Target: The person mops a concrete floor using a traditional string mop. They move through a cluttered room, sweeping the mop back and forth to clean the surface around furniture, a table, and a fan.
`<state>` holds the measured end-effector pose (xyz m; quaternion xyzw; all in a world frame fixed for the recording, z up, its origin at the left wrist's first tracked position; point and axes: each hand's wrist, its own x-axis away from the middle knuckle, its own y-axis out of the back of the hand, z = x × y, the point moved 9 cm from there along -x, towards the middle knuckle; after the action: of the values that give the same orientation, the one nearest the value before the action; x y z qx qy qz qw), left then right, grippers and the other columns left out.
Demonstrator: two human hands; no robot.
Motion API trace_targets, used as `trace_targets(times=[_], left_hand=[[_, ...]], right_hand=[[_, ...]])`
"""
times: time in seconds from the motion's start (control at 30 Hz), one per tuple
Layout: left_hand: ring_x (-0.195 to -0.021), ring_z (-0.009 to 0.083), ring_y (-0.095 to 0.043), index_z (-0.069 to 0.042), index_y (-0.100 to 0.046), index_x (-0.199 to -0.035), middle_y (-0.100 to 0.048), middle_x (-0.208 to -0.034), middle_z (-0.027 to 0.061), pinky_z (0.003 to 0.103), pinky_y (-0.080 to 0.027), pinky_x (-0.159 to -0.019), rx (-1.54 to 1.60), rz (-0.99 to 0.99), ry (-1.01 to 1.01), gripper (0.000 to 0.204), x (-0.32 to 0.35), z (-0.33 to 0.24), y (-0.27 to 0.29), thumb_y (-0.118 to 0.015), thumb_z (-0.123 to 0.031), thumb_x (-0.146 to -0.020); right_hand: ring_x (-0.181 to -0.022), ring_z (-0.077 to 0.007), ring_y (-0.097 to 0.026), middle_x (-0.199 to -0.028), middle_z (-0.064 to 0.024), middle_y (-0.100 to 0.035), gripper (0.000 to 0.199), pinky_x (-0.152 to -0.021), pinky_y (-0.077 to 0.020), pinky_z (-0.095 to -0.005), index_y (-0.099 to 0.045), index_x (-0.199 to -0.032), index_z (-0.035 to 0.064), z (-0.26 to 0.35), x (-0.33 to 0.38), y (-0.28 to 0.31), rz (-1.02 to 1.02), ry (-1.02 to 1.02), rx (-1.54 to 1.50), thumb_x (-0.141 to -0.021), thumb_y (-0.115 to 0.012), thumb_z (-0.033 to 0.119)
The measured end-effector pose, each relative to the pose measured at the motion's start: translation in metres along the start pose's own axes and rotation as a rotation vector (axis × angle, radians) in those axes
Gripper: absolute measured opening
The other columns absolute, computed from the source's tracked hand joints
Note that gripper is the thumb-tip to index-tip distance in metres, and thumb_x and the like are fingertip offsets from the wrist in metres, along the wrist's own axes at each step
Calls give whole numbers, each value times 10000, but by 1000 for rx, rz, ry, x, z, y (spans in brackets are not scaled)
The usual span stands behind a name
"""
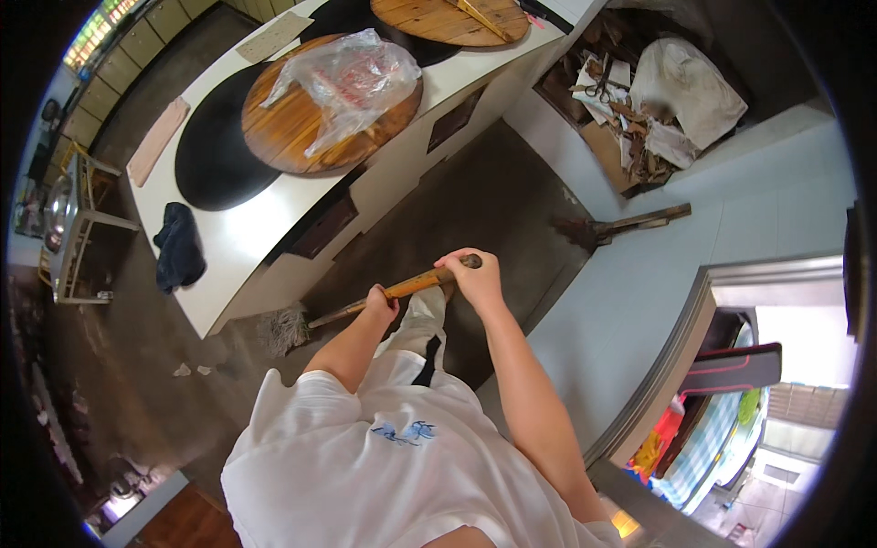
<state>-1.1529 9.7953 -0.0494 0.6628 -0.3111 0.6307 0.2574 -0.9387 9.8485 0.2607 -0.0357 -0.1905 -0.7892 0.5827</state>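
A mop (pixel 285 329) with a grey stringy head and a wooden handle (pixel 416 284) slants across in front of my legs. Its head lies on the dark floor by the near corner of the white counter, to my left. My right hand (pixel 475 274) is closed around the top end of the handle. Lower down, my left hand (pixel 383 303) grips the same handle, its fingers partly hidden by the wrist.
On the white counter (pixel 256 219) lie round wooden lids, a crumpled clear plastic bag (pixel 352 78) and a dark cloth (pixel 179 247). A bin of scraps (pixel 644 137) and a short broom (pixel 630 225) are at far right. A doorway opens at near right.
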Motion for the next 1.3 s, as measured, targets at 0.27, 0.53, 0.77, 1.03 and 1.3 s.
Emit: trace_targets(times=[0.27, 0.53, 0.77, 1.03, 1.3], left_hand=[[-558, 147, -465, -128, -456, -707, -466, -653, 24, 235, -433, -462, 140, 39, 37, 168, -2, 52, -154, -550, -266, -721], [-558, 163, -467, -123, -458, -721, -459, -647, 31, 254, -443, -471, 198, 12, -22, 192, -1, 53, -254, -537, -297, -745], [-622, 168, -471, -117, -455, -779, -466, -723, 42, 265, -434, -493, 305, 37, -89, 174, -8, 84, -337, -528, -274, -765], [-563, 164, -449, -109, -458, -740, -434, -654, 37, 287, -413, -480, 460, 87, -173, 174, -18, 140, -435, -550, -256, -733], [-754, 272, -568, -36, -510, -1044, -527, -900, 148, 435, -478, -595, 332, -157, -319, 326, -32, 171, -501, -517, -258, -805]], right_hand=[[-764, -149, -611, -795, -105, -653, 107, -710, -463, -247, -626, -763, -24, 19, -116, 94, 148, -46, -90, -746, -554, 52], [-774, -146, -614, -788, -84, -658, 79, -752, -461, -259, -628, -739, -25, 32, -215, 140, 270, -11, -100, -742, -559, 13], [-777, -142, -611, -795, -81, -658, 75, -757, -458, -256, -631, -746, -18, 10, -287, 208, 377, 44, -108, -745, -572, 28], [-734, -138, -603, -896, -73, -639, 106, -639, -485, -268, -623, -841, 28, 73, -338, 305, 818, 360, 332, -739, -597, 38], [-648, -186, -609, -732, -41, -563, 222, -523, -474, -283, -612, -953, 145, 34, -357, 301, 818, 1078, 1611, -739, -557, 125]])
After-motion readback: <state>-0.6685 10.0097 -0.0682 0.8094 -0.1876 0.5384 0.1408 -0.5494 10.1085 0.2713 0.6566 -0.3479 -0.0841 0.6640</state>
